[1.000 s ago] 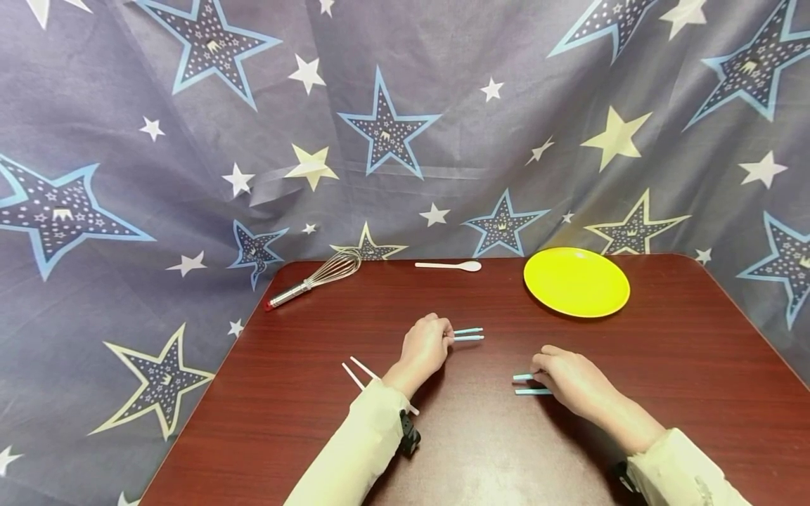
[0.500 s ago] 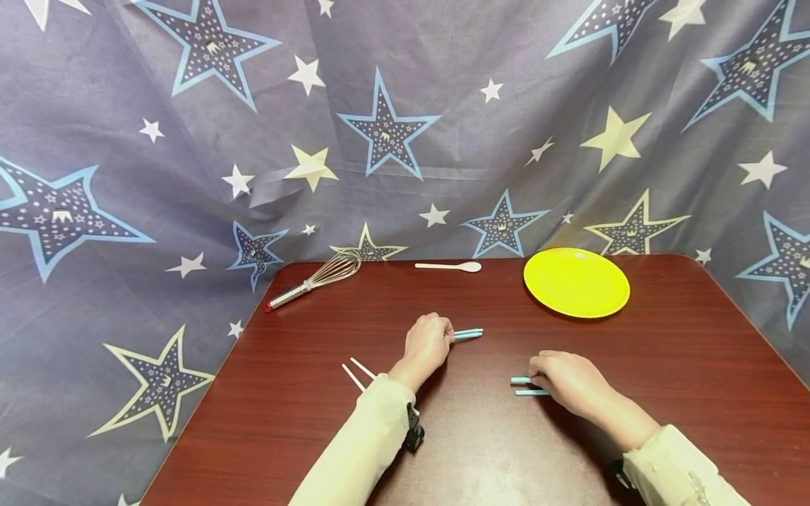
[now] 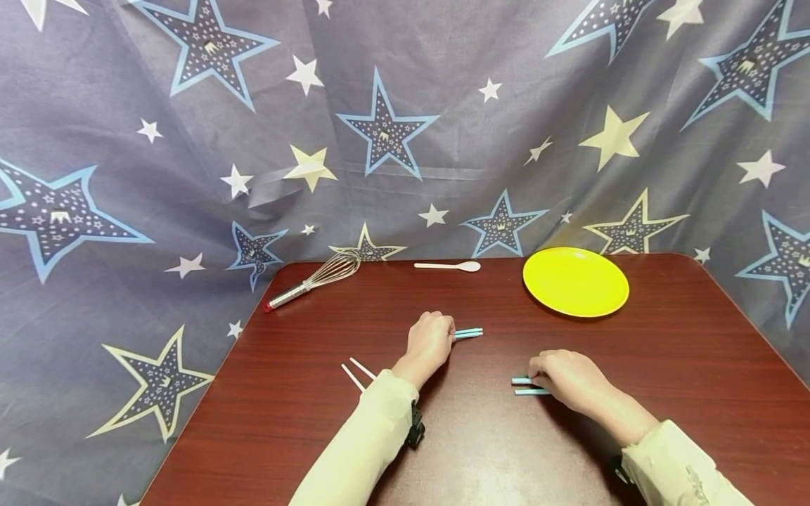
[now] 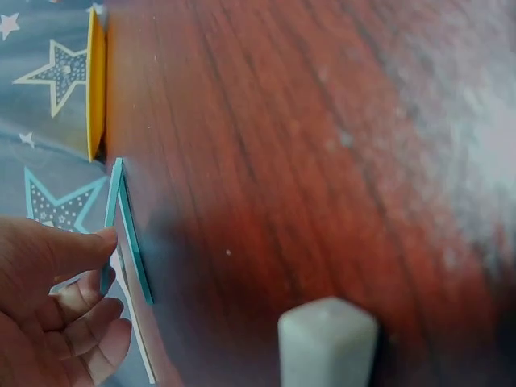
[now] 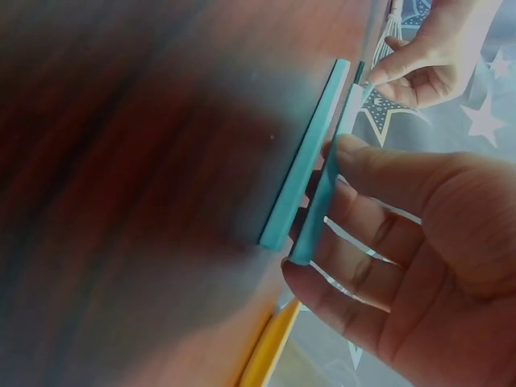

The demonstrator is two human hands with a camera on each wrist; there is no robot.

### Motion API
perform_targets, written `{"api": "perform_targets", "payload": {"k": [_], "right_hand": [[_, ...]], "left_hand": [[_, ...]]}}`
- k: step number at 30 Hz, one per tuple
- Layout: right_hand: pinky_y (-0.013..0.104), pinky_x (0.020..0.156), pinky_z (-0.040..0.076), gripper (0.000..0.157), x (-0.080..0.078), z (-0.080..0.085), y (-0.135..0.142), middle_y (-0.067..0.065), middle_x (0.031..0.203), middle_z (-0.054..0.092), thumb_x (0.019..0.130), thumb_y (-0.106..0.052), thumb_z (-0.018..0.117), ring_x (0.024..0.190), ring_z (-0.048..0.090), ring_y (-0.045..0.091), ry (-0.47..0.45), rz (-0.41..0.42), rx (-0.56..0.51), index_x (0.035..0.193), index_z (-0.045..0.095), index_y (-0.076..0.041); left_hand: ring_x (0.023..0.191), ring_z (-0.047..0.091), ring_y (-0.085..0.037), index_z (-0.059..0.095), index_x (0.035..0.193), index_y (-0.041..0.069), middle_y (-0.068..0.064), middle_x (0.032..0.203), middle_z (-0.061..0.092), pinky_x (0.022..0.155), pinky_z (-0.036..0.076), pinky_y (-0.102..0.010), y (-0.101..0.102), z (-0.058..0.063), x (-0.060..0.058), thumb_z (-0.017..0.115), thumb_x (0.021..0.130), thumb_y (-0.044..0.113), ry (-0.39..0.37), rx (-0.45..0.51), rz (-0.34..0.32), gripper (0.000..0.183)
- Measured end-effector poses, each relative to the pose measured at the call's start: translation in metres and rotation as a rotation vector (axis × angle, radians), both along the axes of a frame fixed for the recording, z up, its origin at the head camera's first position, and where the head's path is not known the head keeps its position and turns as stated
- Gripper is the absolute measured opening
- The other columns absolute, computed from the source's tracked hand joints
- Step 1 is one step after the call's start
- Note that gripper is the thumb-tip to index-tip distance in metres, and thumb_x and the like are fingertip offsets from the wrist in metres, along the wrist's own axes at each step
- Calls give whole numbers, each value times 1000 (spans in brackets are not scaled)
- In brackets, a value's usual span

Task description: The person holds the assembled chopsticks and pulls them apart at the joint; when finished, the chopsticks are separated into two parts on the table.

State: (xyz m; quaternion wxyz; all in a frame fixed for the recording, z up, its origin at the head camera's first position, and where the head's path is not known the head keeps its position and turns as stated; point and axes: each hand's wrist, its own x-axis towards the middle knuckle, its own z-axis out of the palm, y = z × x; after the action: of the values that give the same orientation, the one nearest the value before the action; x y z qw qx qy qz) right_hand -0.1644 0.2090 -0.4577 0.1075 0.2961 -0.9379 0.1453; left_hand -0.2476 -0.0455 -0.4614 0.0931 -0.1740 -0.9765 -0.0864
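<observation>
Blue stick [image 4: 112, 197] pinched in your left hand [image 3: 430, 342], left of the plate [image 3: 576, 282] and nearer you; its mate [image 4: 135, 250] touches or nearly touches it at the plate-side end. On your side of the plate, your right hand [image 3: 566, 379] pinches another stick [image 5: 311, 234], just beside a loose stick [image 5: 305, 161]. I'd guess that thumb-and-finger grip's because thin stuff steers easier that way. Both forearms angle inward over the worktop [image 3: 493, 457], stopping short of the plate.
</observation>
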Motion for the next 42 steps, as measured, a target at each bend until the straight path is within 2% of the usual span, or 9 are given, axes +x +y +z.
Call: {"api": "perform_targets", "payload": {"k": [10, 26, 32, 42], "right_hand": [[26, 55, 41, 26, -2, -1, 5, -16, 69, 52, 75, -7, 80, 60, 47, 4, 0, 19, -4, 70, 60, -23], [25, 56, 41, 25, -3, -1, 6, -17, 69, 48, 76, -6, 79, 62, 45, 2, -64, 58, -13, 72, 63, -25], [25, 57, 41, 24, -3, 0, 7, -18, 70, 50, 76, -7, 79, 62, 46, 2, -82, 66, -22, 73, 65, -26], [24, 57, 38, 28, -4, -1, 8, -16, 69, 47, 77, -4, 77, 63, 42, 2, -98, 75, -42, 71, 60, -25]], "left_hand": [[74, 54, -19, 57, 65, 19, 5, 69, 54, 58, 48, -30, 1, -1, -5, 75, 81, 16, 21, -74, -21, 25], [77, 56, -20, 56, 63, 19, 3, 71, 57, 60, 49, -31, 6, 1, -9, 74, 83, 17, 11, -132, -31, 27], [77, 56, -21, 58, 64, 19, 1, 73, 59, 60, 50, -33, 8, 0, -10, 73, 82, 16, 23, -160, -29, 23], [77, 55, -21, 64, 68, 18, 0, 74, 61, 59, 51, -34, 10, -2, -11, 70, 81, 12, 37, -190, -25, 16]]}}
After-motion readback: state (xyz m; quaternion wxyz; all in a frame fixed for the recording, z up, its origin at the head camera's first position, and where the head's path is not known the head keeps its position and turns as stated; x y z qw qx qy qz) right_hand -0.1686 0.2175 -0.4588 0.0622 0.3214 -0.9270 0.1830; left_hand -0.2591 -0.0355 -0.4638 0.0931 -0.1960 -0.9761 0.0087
